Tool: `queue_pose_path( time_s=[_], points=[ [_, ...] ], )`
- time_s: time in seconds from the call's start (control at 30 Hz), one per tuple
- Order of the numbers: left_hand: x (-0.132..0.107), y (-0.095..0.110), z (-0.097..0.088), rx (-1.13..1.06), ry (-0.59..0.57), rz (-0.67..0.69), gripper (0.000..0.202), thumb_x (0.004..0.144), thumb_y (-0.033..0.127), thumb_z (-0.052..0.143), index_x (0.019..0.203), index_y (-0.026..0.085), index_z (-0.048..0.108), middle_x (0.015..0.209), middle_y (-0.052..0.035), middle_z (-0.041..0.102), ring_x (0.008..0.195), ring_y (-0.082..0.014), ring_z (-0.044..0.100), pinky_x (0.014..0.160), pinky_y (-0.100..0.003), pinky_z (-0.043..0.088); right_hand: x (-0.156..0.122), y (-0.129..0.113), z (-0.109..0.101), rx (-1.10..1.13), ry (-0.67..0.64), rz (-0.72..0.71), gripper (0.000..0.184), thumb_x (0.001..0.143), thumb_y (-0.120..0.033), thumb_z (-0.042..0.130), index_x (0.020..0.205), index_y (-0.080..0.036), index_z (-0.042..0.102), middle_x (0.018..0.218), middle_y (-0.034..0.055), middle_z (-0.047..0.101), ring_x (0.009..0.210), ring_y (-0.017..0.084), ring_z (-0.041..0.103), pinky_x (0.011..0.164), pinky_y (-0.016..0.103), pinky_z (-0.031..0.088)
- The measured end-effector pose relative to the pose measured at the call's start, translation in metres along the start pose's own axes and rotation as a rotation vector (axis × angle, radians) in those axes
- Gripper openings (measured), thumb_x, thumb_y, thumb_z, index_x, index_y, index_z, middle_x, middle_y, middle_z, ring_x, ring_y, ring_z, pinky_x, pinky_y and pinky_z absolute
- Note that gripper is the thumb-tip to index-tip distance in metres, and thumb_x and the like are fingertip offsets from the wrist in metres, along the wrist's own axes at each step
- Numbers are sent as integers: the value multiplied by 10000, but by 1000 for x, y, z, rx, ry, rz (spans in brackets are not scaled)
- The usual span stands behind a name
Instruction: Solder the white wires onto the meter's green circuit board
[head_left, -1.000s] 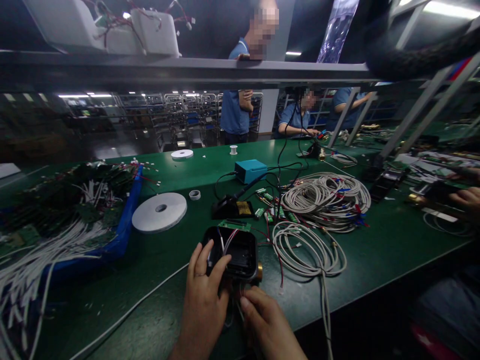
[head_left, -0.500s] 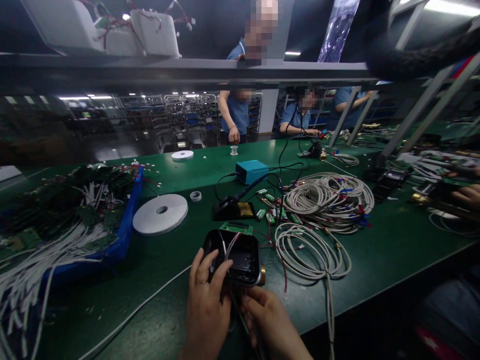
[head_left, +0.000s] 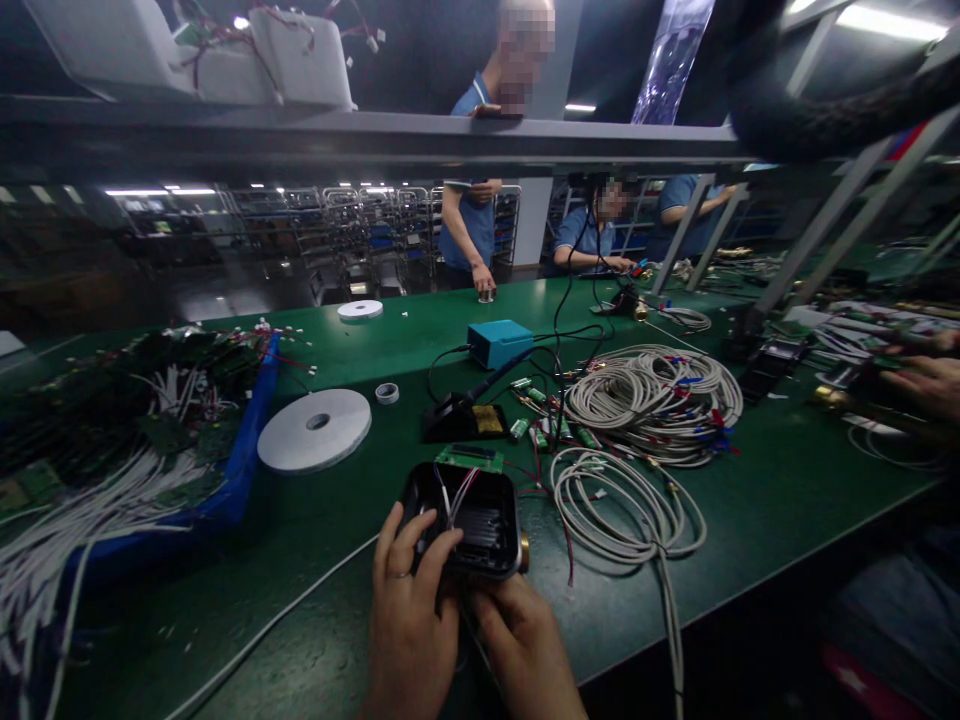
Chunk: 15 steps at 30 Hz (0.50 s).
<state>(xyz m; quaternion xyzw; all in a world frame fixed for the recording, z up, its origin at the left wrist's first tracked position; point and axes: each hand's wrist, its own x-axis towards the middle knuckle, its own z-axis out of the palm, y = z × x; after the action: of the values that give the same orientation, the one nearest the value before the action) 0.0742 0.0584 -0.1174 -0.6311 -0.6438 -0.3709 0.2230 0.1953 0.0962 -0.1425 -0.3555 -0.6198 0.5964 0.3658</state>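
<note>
A black open housing [head_left: 487, 535] with rounded corners lies on the green bench, a brass fitting [head_left: 524, 552] on its right side. Over its left and near edges curl the fingers of my left hand [head_left: 411, 610], gripping it. My right hand [head_left: 521, 635] is closed at the near side, just below the housing; a cable seems to run by its fingers, but what they pinch is largely hidden. Thin wires [head_left: 459, 497] lead from inside the housing to a green circuit board [head_left: 470, 458] at its far edge.
Behind the housing stand a soldering iron holder [head_left: 457, 415] and a teal box [head_left: 500, 343]. Coiled grey cables [head_left: 652, 395] lie to the right. At left are a white reel [head_left: 315, 430] and a blue tray [head_left: 251, 450] of boards. A shelf [head_left: 405, 135] crosses above; co-workers sit and stand beyond.
My right hand has moved slightly up and left, closer under the housing. Across the bench, a standing person's hand has come down onto the small spool.
</note>
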Motion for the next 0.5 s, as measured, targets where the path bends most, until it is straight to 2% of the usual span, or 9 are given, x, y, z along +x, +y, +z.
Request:
queue_pose_path(
  time_s=[0.1, 0.27, 0.4, 0.5],
  points=[
    [-3, -1, 1, -10, -4, 0, 350, 816, -4, 443, 1083, 206, 526, 1182, -103, 487, 1230, -345, 383, 868, -570, 534, 0, 1, -1, -63, -4, -64, 323, 887, -387, 503, 1031, -183, 707, 1113, 132, 664, 1050, 233, 601, 967, 339, 450],
    [-3, 0, 1, -17, 0, -9, 301, 831, 6, 454, 1050, 197, 530, 1172, -111, 493, 1232, -358, 380, 860, -597, 526, 1, 1, -4, -162, 62, -27, 351, 916, -294, 418, 1161, -188, 646, 1164, 134, 644, 1071, 236, 598, 951, 349, 472],
    [-1, 1, 2, -7, 6, -1, 312, 826, -6, 441, 1050, 193, 528, 1165, -112, 493, 1220, -358, 389, 848, -590, 535, -5, 0, -2, -387, -75, -177, 495, 874, -126, 344, 1327, -234, 511, 1311, 131, 563, 1194, 237, 548, 985, 360, 471],
    [-1, 0, 1, -7, 11, 2, 311, 825, -6, 438, 1046, 193, 528, 1161, -109, 492, 1222, -356, 386, 852, -588, 532, -6, -3, -2, -443, -73, -166, 561, 828, -64, 343, 1337, -241, 499, 1302, 127, 567, 1182, 235, 559, 972, 353, 486]
  ],
)
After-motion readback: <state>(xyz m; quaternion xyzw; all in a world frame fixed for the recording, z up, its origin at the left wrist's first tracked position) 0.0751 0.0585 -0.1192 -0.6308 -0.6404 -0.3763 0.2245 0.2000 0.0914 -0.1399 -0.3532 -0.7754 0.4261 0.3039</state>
